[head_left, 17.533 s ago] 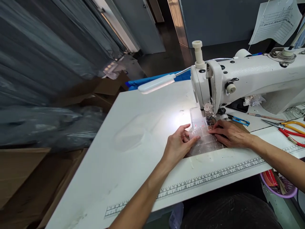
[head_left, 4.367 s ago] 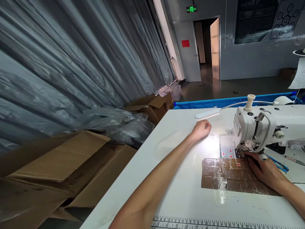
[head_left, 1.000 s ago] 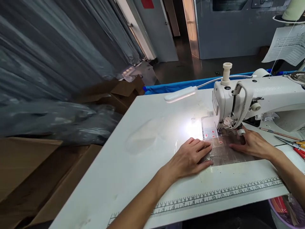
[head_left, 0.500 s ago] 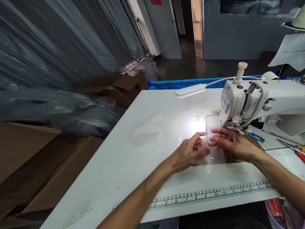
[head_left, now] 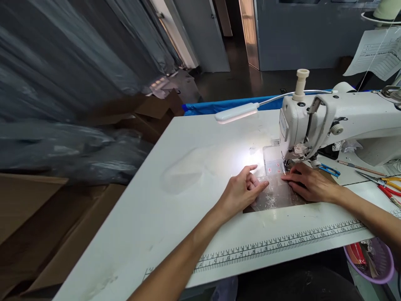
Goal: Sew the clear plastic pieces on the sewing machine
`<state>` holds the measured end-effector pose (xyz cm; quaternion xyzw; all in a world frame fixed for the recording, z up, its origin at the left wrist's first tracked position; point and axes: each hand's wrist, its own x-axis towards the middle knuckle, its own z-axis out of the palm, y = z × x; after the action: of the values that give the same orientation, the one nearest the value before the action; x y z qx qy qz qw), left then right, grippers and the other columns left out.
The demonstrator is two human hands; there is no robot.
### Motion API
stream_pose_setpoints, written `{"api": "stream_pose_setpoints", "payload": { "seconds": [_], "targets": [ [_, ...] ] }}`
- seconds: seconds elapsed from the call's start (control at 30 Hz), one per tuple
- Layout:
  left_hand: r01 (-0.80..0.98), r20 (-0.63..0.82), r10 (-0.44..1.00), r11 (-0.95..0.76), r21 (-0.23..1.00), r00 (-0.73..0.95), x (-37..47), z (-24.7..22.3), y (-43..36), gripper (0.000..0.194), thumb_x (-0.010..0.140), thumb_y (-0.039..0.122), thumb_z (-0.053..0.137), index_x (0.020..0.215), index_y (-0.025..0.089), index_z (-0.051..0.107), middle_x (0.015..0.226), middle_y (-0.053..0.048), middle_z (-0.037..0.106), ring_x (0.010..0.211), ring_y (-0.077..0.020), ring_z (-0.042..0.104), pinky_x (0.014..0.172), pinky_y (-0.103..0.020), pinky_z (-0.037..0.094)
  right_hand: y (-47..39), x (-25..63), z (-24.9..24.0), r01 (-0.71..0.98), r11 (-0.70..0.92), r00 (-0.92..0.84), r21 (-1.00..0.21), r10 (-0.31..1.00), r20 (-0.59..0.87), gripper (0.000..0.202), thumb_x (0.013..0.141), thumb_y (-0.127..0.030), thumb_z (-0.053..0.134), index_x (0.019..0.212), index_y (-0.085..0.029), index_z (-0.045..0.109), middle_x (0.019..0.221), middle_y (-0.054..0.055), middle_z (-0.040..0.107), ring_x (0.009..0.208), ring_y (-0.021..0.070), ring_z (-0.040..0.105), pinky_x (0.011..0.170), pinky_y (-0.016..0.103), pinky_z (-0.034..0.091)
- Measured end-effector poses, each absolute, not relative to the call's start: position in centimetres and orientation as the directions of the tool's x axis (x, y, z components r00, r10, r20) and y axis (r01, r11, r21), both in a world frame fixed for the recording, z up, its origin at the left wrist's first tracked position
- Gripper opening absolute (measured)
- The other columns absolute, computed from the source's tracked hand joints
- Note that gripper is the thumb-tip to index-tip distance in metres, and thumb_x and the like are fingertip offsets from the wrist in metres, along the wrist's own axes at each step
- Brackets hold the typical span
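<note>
Here, the clear sheet [head_left: 279, 189] lies between the spread left hand [head_left: 240, 191] and right hand [head_left: 310, 182], whose grip is unclear.

Both hands [head_left: 243, 190] low, fingers bent

A thin, whitish, see-through piece of material [head_left: 277, 187] lies roughly flat over part of a brown sheet [head_left: 327, 176], its surface slightly creased and catching bright glints; small red marks show around its far end, though whether they are on it or beneath it is unclear. The brown sheet lies flat on the white table [head_left: 194, 209], near the front edge and well apart from the far left corner, its near side running roughly along that front edge, with glossy, wrinkled clear film visible towards its near side.
</note>
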<state>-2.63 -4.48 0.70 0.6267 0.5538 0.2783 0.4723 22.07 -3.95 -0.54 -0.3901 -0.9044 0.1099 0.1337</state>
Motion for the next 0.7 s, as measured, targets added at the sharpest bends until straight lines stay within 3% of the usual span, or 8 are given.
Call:
{"api": "stream_pose_setpoints", "payload": {
  "seconds": [0.2,0.3,0.53,0.7],
  "targets": [
    [0.397,-0.234,0.952,0.14,0.907,0.199,-2.9,1.0,-3.8,0.062,0.075,0.029,0.071,0.13,0.013,0.045,0.066,0.007,0.061,0.043,-0.0093,0.055,0.044,-0.024,0.048,-3.7,22.9,-0.5,0.682,0.545,-0.556,-0.488,0.82,0.138,0.034,0.096,-0.029,0.049,0.124,-0.025,0.067,0.109,0.008,0.064,0.085,0.0177,0.063,0.073,0.032,0.054],
    [0.361,-0.276,0.947,0.203,0.91,0.163,-2.8,1.2,-3.6,0.059,0.077,0.029,0.069,0.128,0.012,0.046,0.064,0.006,0.06,0.046,-0.0105,0.057,0.043,-0.023,0.048,-3.9,23.1,-0.7,0.621,0.576,-0.569,-0.531,0.798,0.2,0.032,0.095,-0.027,0.05,0.121,-0.024,0.068,0.108,0.007,0.064,0.087,0.0165,0.062,0.074,0.03,0.054],
    [0.351,-0.268,0.953,0.205,0.914,0.143,-3.1,1.0,-3.4,0.056,0.076,0.037,0.069,0.123,0.012,0.05,0.062,0.006,0.06,0.044,-0.0103,0.056,0.042,-0.023,0.047,-3.9,23.1,-1.9,0.539,0.707,-0.65,-0.458,0.695,0.308,0.03,0.094,-0.023,0.05,0.117,-0.021,0.07,0.109,0.01,0.062,0.099,0.0212,0.058,0.084,0.038,0.054],
    [0.396,-0.226,0.96,0.145,0.907,0.166,-3.2,0.6,-3.4,0.065,0.075,0.046,0.069,0.126,0.013,0.048,0.065,0.005,0.061,0.048,-0.0134,0.059,0.041,-0.025,0.048,-4.3,22.5,-1.6,0.617,0.725,-0.685,-0.307,0.686,0.245,0.032,0.096,-0.02,0.045,0.118,-0.016,0.067,0.11,0.015,0.06,0.099,0.0261,0.055,0.084,0.044,0.052]
  ]
}}
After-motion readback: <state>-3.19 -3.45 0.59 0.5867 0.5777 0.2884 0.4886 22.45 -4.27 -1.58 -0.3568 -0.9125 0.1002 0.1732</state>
